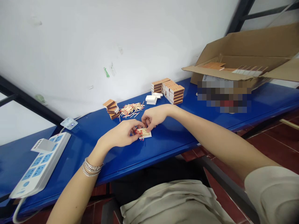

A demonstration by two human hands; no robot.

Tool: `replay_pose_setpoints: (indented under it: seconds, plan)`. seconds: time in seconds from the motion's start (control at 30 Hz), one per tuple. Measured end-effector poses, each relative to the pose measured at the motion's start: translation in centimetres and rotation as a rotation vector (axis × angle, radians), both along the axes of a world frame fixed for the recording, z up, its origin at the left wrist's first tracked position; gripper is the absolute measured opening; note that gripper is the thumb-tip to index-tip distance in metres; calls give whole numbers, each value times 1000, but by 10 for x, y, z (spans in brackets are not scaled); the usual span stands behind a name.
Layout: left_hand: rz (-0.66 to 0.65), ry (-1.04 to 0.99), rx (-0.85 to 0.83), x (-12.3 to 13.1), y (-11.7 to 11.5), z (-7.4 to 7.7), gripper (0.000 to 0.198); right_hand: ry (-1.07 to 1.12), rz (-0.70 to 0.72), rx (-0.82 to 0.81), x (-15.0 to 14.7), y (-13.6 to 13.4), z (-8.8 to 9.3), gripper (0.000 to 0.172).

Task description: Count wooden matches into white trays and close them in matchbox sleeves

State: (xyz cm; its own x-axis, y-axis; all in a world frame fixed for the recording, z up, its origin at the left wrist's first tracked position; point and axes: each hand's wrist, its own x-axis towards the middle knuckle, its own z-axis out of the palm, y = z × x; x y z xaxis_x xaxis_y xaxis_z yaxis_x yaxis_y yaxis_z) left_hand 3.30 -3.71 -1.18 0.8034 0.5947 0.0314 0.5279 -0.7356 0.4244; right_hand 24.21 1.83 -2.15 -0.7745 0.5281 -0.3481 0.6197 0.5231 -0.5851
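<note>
A bundle of red-tipped matches [143, 132] lies over a small white matchbox tray [148, 136] near the front of the blue table. My left hand [122, 132] curls its fingers and thumb around the red ends of the matches. From the other side, my right hand [157, 116] presses thumb and bent fingers on the pale stick ends. Some matches lie crooked and jut past the tray's edge. Behind my hands is a loose heap of matches [132, 109]. Stacked orange-brown matchbox sleeves [111, 109] stand left of the heap, and white trays [151, 99] sit to its right.
Several stacked matchboxes [173, 90] stand by the wall. An open cardboard box [243, 59] with more matchboxes occupies the right end of the blue table [177, 133]. A white power strip [44, 165] and a small pale device [69, 123] lie on the left.
</note>
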Motion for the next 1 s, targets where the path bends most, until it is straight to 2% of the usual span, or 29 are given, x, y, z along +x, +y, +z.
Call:
replay_pose_setpoints:
  seconds: [0.27,0.43,0.7,0.87,1.0]
  plan:
    - [18,12,-48,-1,-3,3,35,11,-2,-4,3,3,-2,56]
    - [30,62,35,6,-5,2,60,-2,2,-10,3,2,-1,55]
    - [19,55,72,6,-5,-3,32,-2,5,-35,4,-2,4,61]
    - [12,-2,28,5,-1,-5,29,-23,19,22,2,-7,8,71]
    - [12,-13,10,5,3,-6,30,-46,25,72,-1,-8,7,71]
